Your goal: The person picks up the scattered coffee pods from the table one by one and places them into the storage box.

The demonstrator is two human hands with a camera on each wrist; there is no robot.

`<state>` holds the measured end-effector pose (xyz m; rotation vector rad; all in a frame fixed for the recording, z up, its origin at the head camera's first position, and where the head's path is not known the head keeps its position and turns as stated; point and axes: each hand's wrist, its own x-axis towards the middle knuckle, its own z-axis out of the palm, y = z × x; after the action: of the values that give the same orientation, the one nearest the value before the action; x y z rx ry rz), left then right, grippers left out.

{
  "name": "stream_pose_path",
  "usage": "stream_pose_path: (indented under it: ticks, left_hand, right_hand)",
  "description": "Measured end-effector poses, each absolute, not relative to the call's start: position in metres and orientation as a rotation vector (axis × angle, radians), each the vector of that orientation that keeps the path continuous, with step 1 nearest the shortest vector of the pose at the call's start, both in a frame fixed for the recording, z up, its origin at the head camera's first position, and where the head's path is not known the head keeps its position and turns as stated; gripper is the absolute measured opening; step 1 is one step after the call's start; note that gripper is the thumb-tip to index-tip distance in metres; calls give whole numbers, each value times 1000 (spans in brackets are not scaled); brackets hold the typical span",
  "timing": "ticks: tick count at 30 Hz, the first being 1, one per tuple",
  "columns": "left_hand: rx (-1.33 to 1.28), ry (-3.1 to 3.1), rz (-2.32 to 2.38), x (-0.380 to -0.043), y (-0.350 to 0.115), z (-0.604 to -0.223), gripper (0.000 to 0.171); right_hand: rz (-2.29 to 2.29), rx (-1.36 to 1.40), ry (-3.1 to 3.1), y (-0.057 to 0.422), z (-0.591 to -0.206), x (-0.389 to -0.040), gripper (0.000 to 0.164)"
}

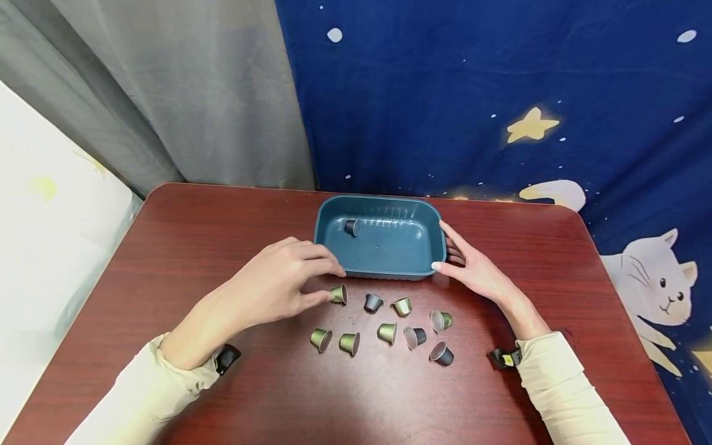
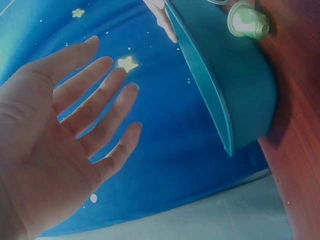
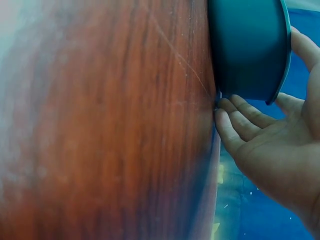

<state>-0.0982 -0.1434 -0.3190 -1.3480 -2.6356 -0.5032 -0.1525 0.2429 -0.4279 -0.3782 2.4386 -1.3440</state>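
Note:
A teal plastic bin (image 1: 378, 275) stands on the table with one dark coffee capsule (image 1: 353, 227) inside it. My left hand (image 1: 283, 278) hovers at the bin's near left corner, thumb and fingers spread apart and nothing held. Close by its thumb tip lies a green coffee capsule (image 1: 339, 294), with a gap between hand and capsule in the left wrist view. At the bin's right end, my right hand (image 1: 473, 269) touches the rim with thumb and forefinger, spanning that end. Its other fingers extend low beside the outer wall in the right wrist view.
In front of the bin lie several loose green and dark capsules, among them a green one (image 1: 349, 343) and a dark one (image 1: 442, 354). Behind the brown table (image 1: 222, 210) hang a grey curtain (image 1: 211, 93) and a blue patterned one (image 1: 417, 93).

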Motion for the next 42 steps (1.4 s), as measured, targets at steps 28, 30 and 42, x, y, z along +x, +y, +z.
stream_pose_path:
  ticks: [28, 30, 42]
  left_hand:
    - [-1442, -2913, -365, -81, -143, -343, 34]
    - [-1437, -2917, -368, -80, -143, -345, 34]
    - [-1378, -2951, -426, -71, -149, -368, 35]
  right_hand:
    - [-1337, -372, 2430, 245, -431, -152, 86]
    - [-1340, -381, 2431, 244, -431, -153, 86]
    - [-1344, -382, 2428, 244, -430, -155, 86]
